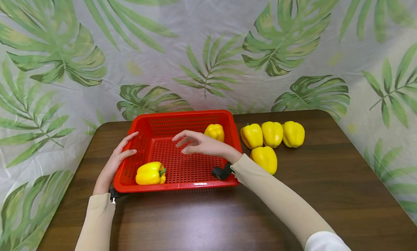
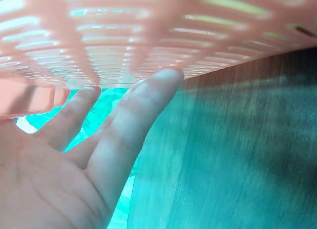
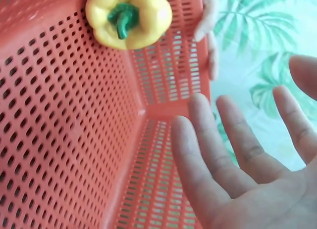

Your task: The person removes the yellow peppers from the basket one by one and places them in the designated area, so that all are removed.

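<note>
At the left side of a red plastic basket [image 1: 176, 186], the left hand [image 1: 114, 164] holds the rim, its thumb lapping over the edge. Its other fingers [image 2: 133, 115] lie along the slotted outer wall in the left wrist view. The right hand [image 1: 198, 144] hovers over the basket with nothing in it, its fingers spread and slightly bent. A yellow bell pepper [image 1: 150, 174] with a green stem lies in the basket's front left corner. Another yellow bell pepper [image 1: 215, 131] sits at the back right inside, partly hidden behind the right hand.
To the basket's right, several yellow bell peppers [image 1: 272, 134] stand close together on the dark wooden table [image 1: 325, 178]. One of them [image 1: 265, 160] sits nearer the front, beside the right forearm. Behind the table hangs a leaf-patterned cloth [image 1: 221, 55].
</note>
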`<move>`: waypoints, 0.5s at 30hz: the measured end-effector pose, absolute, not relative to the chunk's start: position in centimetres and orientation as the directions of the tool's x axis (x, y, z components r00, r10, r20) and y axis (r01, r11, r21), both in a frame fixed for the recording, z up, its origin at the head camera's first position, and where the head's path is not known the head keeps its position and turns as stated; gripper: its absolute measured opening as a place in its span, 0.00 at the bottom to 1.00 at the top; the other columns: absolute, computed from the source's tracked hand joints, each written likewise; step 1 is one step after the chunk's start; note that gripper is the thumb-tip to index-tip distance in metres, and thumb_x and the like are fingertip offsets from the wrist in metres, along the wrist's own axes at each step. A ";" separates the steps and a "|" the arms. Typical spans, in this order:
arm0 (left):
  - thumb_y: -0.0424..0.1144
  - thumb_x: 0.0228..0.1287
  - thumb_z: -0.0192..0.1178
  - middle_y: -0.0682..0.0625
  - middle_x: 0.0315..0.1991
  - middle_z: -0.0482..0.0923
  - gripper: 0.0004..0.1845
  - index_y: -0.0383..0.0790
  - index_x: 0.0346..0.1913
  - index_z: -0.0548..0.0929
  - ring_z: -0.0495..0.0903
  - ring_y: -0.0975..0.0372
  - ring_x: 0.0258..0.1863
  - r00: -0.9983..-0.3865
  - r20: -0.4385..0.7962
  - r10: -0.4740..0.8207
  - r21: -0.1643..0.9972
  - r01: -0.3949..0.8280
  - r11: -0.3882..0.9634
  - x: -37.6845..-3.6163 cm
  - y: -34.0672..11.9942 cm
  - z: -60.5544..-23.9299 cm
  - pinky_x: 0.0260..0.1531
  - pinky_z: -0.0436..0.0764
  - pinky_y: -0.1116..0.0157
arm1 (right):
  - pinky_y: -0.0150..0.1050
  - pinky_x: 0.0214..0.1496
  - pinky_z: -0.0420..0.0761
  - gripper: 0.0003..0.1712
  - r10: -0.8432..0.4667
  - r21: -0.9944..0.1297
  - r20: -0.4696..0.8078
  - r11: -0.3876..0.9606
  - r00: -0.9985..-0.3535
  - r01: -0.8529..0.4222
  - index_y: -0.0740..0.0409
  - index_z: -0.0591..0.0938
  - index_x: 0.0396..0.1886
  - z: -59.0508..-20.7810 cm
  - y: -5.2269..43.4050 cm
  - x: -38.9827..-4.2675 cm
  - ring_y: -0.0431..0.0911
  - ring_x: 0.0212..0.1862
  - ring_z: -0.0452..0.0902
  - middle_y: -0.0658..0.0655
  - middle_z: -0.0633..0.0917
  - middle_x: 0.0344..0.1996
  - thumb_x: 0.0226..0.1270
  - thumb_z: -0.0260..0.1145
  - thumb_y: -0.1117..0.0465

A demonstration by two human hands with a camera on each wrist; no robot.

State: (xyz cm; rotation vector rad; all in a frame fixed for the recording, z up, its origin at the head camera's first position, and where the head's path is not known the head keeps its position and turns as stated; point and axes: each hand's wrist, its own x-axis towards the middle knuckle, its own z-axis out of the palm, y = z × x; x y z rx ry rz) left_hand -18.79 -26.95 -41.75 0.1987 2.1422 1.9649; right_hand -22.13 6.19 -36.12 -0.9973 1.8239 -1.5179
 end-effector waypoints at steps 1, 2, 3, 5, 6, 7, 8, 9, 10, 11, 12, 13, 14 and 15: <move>0.36 0.73 0.45 0.38 0.71 0.50 0.31 0.51 0.75 0.52 0.68 0.52 0.57 -0.965 -0.076 0.252 0.994 -0.055 0.090 -18.8 -26.9 -41.8 0.48 0.79 0.62 | 0.42 0.51 0.78 0.23 -0.829 -0.976 0.033 0.094 -0.559 -0.197 0.60 0.70 0.62 -36.2 5.9 -22.1 0.51 0.56 0.73 0.60 0.74 0.57 0.67 0.59 0.68; 0.36 0.74 0.45 0.38 0.71 0.49 0.30 0.51 0.75 0.52 0.68 0.51 0.57 -0.964 -0.077 0.253 0.995 -0.056 0.087 -18.8 -26.9 -41.8 0.48 0.79 0.62 | 0.41 0.51 0.79 0.23 -0.833 -0.973 0.023 0.107 -0.553 -0.202 0.60 0.70 0.62 -36.2 5.5 -22.1 0.51 0.56 0.73 0.59 0.74 0.57 0.68 0.60 0.68; 0.36 0.74 0.45 0.38 0.71 0.49 0.30 0.52 0.75 0.52 0.68 0.52 0.57 -0.964 -0.078 0.253 0.995 -0.058 0.086 -18.7 -26.9 -41.8 0.48 0.79 0.62 | 0.41 0.50 0.79 0.24 -0.838 -0.972 0.011 0.120 -0.546 -0.204 0.59 0.70 0.62 -36.3 5.2 -22.2 0.50 0.57 0.72 0.58 0.74 0.58 0.68 0.60 0.68; 0.36 0.74 0.45 0.38 0.71 0.49 0.31 0.52 0.75 0.52 0.68 0.52 0.57 -0.964 -0.079 0.252 0.995 -0.059 0.086 -18.7 -27.0 -41.8 0.48 0.79 0.62 | 0.40 0.50 0.79 0.24 -0.845 -0.967 -0.010 0.144 -0.534 -0.209 0.58 0.71 0.63 -36.4 4.6 -22.2 0.49 0.58 0.72 0.56 0.73 0.59 0.68 0.60 0.67; 0.36 0.74 0.45 0.38 0.71 0.49 0.31 0.52 0.75 0.52 0.68 0.52 0.57 -0.965 -0.079 0.252 0.995 -0.059 0.086 -18.7 -27.0 -41.8 0.48 0.79 0.62 | 0.40 0.50 0.79 0.24 -0.849 -0.966 -0.020 0.152 -0.527 -0.209 0.58 0.71 0.63 -36.4 4.3 -22.3 0.49 0.58 0.72 0.56 0.72 0.60 0.68 0.60 0.67; 0.36 0.73 0.45 0.38 0.71 0.49 0.31 0.52 0.75 0.52 0.68 0.53 0.57 -0.965 -0.079 0.250 0.994 -0.059 0.087 -18.7 -27.0 -41.8 0.48 0.79 0.62 | 0.39 0.50 0.79 0.24 -0.853 -0.965 -0.028 0.160 -0.521 -0.210 0.58 0.71 0.63 -36.5 4.0 -22.3 0.48 0.58 0.72 0.55 0.72 0.61 0.68 0.61 0.67; 0.36 0.74 0.45 0.38 0.71 0.49 0.31 0.52 0.75 0.52 0.68 0.53 0.57 -0.965 -0.079 0.249 0.994 -0.059 0.087 -18.7 -27.0 -41.8 0.47 0.79 0.62 | 0.39 0.50 0.79 0.24 -0.859 -0.963 -0.033 0.164 -0.512 -0.213 0.59 0.70 0.63 -36.6 3.7 -22.4 0.48 0.58 0.71 0.56 0.71 0.62 0.68 0.61 0.66; 0.36 0.74 0.45 0.38 0.71 0.49 0.31 0.52 0.75 0.52 0.69 0.53 0.57 -0.965 -0.080 0.249 0.994 -0.060 0.087 -18.7 -27.0 -41.8 0.47 0.79 0.63 | 0.39 0.50 0.79 0.24 -0.863 -0.962 -0.036 0.167 -0.504 -0.216 0.60 0.70 0.63 -36.6 3.4 -22.4 0.48 0.58 0.71 0.57 0.70 0.63 0.68 0.61 0.67; 0.36 0.73 0.46 0.38 0.71 0.49 0.31 0.52 0.75 0.52 0.69 0.53 0.57 -0.965 -0.078 0.249 0.994 -0.058 0.087 -18.7 -27.0 -41.8 0.47 0.79 0.63 | 0.38 0.50 0.79 0.24 -0.867 -0.960 -0.041 0.173 -0.497 -0.222 0.60 0.70 0.63 -36.7 3.2 -22.5 0.48 0.57 0.71 0.57 0.70 0.63 0.68 0.61 0.67; 0.36 0.74 0.46 0.37 0.71 0.49 0.31 0.52 0.75 0.52 0.69 0.53 0.57 -0.965 -0.078 0.249 0.995 -0.057 0.087 -18.7 -27.0 -41.8 0.47 0.79 0.63 | 0.38 0.50 0.79 0.25 -0.871 -0.957 -0.046 0.179 -0.490 -0.228 0.60 0.70 0.63 -36.8 3.0 -22.5 0.47 0.58 0.71 0.58 0.69 0.63 0.68 0.60 0.67; 0.36 0.73 0.46 0.37 0.71 0.49 0.31 0.52 0.75 0.52 0.69 0.53 0.57 -0.965 -0.077 0.249 0.995 -0.056 0.088 -18.7 -27.0 -41.8 0.47 0.79 0.63 | 0.38 0.49 0.79 0.25 -0.874 -0.956 -0.057 0.187 -0.482 -0.227 0.61 0.70 0.64 -36.8 2.8 -22.5 0.48 0.58 0.70 0.58 0.70 0.63 0.68 0.60 0.67; 0.36 0.73 0.46 0.37 0.71 0.49 0.31 0.52 0.75 0.52 0.68 0.53 0.57 -0.965 -0.076 0.249 0.994 -0.055 0.090 -18.7 -27.0 -41.8 0.47 0.79 0.63 | 0.37 0.49 0.79 0.25 -0.878 -0.953 -0.068 0.198 -0.474 -0.229 0.60 0.70 0.64 -36.9 2.6 -22.5 0.48 0.58 0.70 0.58 0.69 0.63 0.68 0.60 0.67; 0.36 0.74 0.46 0.37 0.71 0.49 0.30 0.52 0.75 0.52 0.68 0.53 0.57 -0.965 -0.075 0.250 0.994 -0.053 0.093 -18.8 -27.0 -41.8 0.47 0.79 0.63 | 0.37 0.48 0.79 0.25 -0.882 -0.950 -0.081 0.209 -0.464 -0.231 0.60 0.69 0.65 -36.9 2.5 -22.5 0.48 0.58 0.70 0.58 0.70 0.63 0.68 0.60 0.67; 0.36 0.74 0.46 0.37 0.71 0.49 0.30 0.52 0.75 0.52 0.68 0.53 0.57 -0.965 -0.073 0.251 0.994 -0.051 0.096 -18.8 -27.0 -41.8 0.47 0.79 0.63 | 0.37 0.47 0.79 0.26 -0.884 -0.947 -0.099 0.225 -0.458 -0.230 0.59 0.69 0.65 -37.0 2.3 -22.5 0.48 0.58 0.70 0.57 0.70 0.63 0.68 0.60 0.67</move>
